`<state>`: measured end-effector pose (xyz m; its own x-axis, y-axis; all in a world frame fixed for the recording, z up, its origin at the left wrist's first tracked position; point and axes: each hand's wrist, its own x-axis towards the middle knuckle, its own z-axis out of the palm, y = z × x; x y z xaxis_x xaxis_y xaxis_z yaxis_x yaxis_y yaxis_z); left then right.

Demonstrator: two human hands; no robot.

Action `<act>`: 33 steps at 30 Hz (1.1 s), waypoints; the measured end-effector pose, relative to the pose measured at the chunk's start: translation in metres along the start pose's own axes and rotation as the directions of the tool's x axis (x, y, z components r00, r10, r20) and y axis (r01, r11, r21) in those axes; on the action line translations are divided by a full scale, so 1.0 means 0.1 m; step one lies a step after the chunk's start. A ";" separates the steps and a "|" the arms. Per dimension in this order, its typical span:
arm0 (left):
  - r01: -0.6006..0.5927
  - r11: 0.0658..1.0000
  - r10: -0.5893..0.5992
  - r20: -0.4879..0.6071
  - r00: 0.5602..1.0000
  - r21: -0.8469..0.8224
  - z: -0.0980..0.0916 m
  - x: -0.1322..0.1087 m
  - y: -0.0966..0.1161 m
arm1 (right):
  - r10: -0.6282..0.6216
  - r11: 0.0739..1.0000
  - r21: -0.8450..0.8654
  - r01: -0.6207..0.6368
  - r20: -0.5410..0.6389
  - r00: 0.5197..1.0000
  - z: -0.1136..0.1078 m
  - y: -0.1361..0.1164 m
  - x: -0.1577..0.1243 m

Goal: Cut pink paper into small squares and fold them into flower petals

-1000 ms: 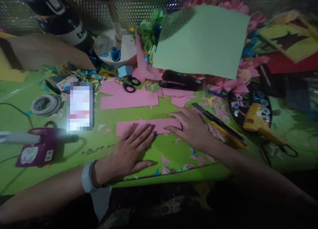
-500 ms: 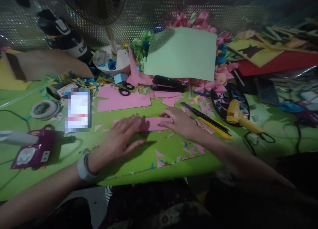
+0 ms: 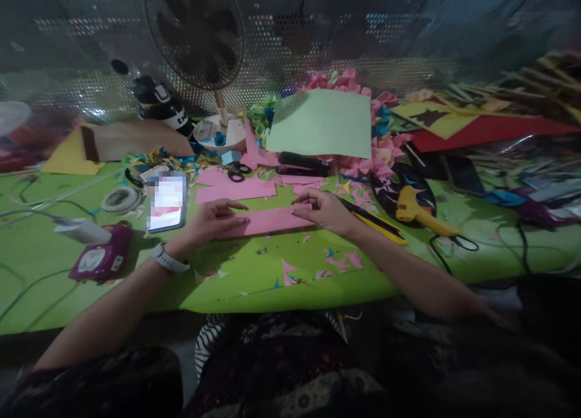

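A long strip of pink paper [image 3: 272,220] lies crosswise on the green table in front of me. My left hand [image 3: 215,218] is at its left end, the thumb on the paper and the fingers bent over its upper edge. At the right end, my right hand [image 3: 324,209] pinches the strip between thumb and curled fingers. Just beyond lies a wider pink paper sheet [image 3: 236,192] with black scissors [image 3: 237,171] resting on it. A yellow-and-black cutter knife [image 3: 376,221] sits beside my right hand.
A lit phone [image 3: 167,203], tape roll [image 3: 121,200] and purple power adapter [image 3: 102,251] stand left. Behind are a fan [image 3: 195,34], black stapler [image 3: 303,164] and pale green sheet [image 3: 322,124]. Right is a yellow glue gun [image 3: 422,212] with its cord. Paper scraps [image 3: 290,271] litter the front.
My left hand has gone from lying flat over the strip to holding its left end, so more of the paper shows. My right hand keeps its end. The camera view has shifted.
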<state>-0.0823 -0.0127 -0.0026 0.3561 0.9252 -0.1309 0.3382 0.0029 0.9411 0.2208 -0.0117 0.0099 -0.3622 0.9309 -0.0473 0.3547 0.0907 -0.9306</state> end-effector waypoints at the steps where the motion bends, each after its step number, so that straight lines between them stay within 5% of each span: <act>1: 0.011 1.000 -0.011 0.003 1.000 -0.021 -0.01 -0.01 0.01 | -0.008 1.000 0.024 0.009 -0.015 1.000 -0.01 0.01 0.00; 19: -0.019 0.999 0.019 -0.020 1.000 -0.034 -0.14 0.04 -0.02 | 0.008 0.998 0.058 0.006 -0.228 0.974 -0.08 0.15 0.08; 33: -0.068 0.997 0.067 -0.029 0.997 -0.031 -0.16 0.05 -0.04 | 0.004 1.000 0.030 0.004 -0.265 0.964 -0.11 0.19 0.09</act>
<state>-0.0956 -0.0022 -0.0021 0.3527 0.9339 -0.0587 0.2860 -0.0479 0.9570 0.2340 0.0025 -0.0038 -0.1191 0.9918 0.0468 0.3276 0.0838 -0.9411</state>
